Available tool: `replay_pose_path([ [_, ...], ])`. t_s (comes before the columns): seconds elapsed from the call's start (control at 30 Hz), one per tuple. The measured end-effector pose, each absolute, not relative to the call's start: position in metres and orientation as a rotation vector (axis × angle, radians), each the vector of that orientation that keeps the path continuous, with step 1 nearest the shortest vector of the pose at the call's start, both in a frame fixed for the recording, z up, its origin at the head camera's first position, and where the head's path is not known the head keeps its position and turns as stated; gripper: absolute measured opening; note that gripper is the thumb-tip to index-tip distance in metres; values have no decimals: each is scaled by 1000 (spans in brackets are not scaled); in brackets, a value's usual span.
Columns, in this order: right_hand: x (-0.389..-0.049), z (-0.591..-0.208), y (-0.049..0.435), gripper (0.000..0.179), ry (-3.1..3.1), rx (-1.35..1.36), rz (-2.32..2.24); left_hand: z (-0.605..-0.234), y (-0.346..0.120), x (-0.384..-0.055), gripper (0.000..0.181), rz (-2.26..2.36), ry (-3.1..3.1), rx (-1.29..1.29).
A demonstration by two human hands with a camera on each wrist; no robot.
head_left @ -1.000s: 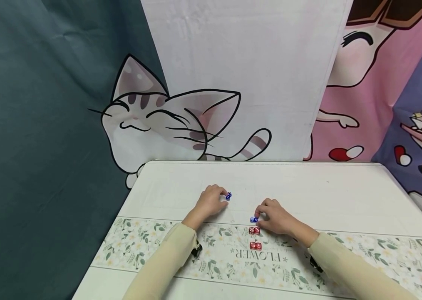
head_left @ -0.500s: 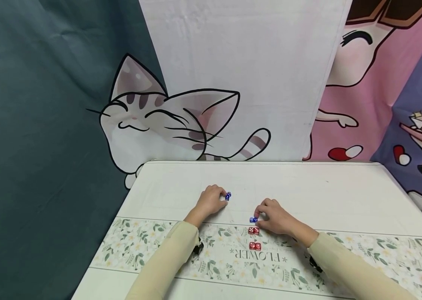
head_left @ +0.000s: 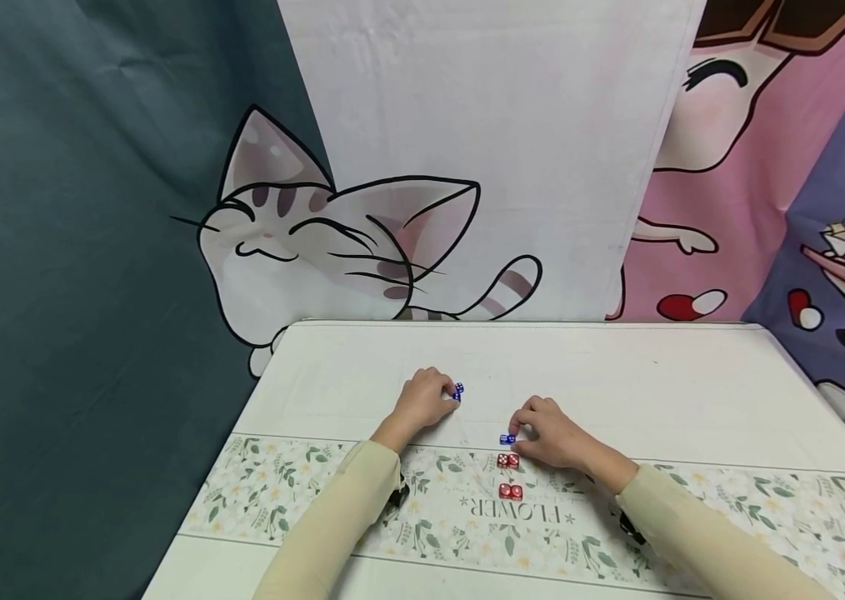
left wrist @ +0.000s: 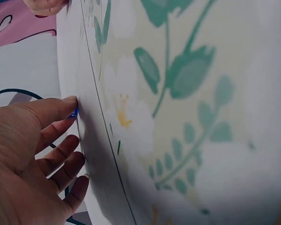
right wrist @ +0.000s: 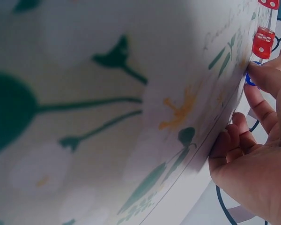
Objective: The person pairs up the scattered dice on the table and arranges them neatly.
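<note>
On the white tabletop, my left hand (head_left: 423, 398) pinches a blue die (head_left: 457, 397) between thumb and index finger. A second blue die (head_left: 459, 387) sits right against it, on the far side. The left wrist view shows only a sliver of blue die (left wrist: 74, 113) between those fingertips. Nearer and to the right, my right hand (head_left: 548, 435) has thumb and index finger at the two sides of a pair of blue dice (head_left: 507, 439). In the right wrist view a blue die (right wrist: 252, 80) shows between these fingertips; the rest is hidden.
Just in front of the right hand's blue dice lies a pair of red dice (head_left: 508, 461). Another red pair (head_left: 511, 492) lies closer, on the flowered strip (head_left: 460, 533) by the printed word. A cartoon curtain (head_left: 542, 167) hangs behind the table's far edge.
Both hands stay almost in place. The two blue dice at the left hand have shifted very slightly against each other. The right hand's blue dice and the red dice look unchanged.
</note>
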State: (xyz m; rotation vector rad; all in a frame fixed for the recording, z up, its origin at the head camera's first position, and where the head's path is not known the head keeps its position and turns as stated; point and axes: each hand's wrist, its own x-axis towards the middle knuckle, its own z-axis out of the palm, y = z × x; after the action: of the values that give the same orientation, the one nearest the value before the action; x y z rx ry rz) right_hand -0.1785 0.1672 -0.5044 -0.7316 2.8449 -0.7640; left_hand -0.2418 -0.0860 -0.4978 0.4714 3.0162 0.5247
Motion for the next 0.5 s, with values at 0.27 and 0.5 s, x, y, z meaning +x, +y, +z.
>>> replay_pose_path([
  [0.27,-179,-504,167,14,2837,-715,-772,-500,-81,-236,17,486,3017,527],
  [0.5,-180,-506,168,14,2836,-729,-786,-501,-73,-229,16,497,3018,584],
])
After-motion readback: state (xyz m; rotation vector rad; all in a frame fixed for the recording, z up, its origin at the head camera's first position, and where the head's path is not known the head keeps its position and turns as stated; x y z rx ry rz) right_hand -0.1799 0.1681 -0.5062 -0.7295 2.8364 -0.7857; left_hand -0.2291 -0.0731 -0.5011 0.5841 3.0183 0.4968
